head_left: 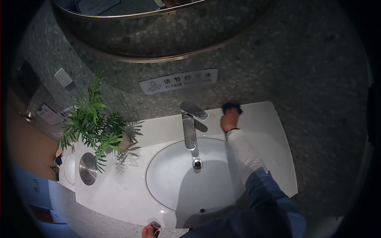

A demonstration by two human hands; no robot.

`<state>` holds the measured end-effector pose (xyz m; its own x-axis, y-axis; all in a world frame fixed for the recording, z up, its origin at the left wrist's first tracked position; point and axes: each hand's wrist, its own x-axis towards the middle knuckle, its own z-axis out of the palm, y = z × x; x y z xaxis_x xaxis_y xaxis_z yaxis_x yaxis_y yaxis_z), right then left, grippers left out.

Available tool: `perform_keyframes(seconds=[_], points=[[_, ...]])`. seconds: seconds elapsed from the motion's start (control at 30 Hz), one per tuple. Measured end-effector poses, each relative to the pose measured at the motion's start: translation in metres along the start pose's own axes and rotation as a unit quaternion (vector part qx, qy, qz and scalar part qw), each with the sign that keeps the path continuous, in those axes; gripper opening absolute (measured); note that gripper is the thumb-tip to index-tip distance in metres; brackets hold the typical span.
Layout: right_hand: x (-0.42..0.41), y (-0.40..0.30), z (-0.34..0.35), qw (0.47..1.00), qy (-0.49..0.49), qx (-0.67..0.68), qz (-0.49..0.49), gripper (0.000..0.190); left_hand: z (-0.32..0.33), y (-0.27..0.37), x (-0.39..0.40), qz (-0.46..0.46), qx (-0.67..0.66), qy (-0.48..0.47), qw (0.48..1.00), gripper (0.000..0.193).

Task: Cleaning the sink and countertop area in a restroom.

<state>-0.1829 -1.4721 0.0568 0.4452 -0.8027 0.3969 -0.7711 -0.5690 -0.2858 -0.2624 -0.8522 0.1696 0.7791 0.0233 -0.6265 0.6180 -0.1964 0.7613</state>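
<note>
My right hand [229, 120] presses a dark blue cloth [232, 108] onto the back edge of the white countertop [265, 131], against the stone wall. It is right of the chrome single-lever faucet [189, 131]. That forearm, in a white sleeve with a blue cuff, passes over the right side of the oval white washbasin [166, 175]. The basin has a metal drain [197, 164] and a small overflow hole [202, 210]. My left hand [150, 231] is at the counter's front edge, partly cut off by the frame. Whether its fingers hold anything is unclear.
A leafy green potted plant [98, 125] stands at the counter's left, near a round steel lid [88, 168] set into the top. A sign [178, 81] with writing is fixed to the wall below a round-edged mirror [134, 13]. A white switch plate [63, 77] is farther left.
</note>
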Motion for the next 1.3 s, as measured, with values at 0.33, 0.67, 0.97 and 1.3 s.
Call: perform_keyframes(seconds=[0.33,0.67,0.97,1.3], points=[[-0.045,-0.077,-0.03,0.886,-0.113,0.386,-0.229,0.025,0.011,0.0,-0.014,0.031,0.005,-0.025,0.999,0.027],[-0.075,0.08,-0.092,0.949,-0.103,0.112,-0.276,0.037,0.046,0.016,-0.013,0.075,-0.006,-0.044,0.996,0.02],[-0.213,0.231,-0.228,0.987,-0.133,0.01,-0.092,0.053,0.08,0.026,-0.015,0.066,0.064,-0.138,0.986,0.02],[-0.455,0.014,-0.181,0.972,-0.067,0.213,-0.069,0.044,0.096,0.042,-0.005,0.104,0.107,-0.339,0.929,0.021]])
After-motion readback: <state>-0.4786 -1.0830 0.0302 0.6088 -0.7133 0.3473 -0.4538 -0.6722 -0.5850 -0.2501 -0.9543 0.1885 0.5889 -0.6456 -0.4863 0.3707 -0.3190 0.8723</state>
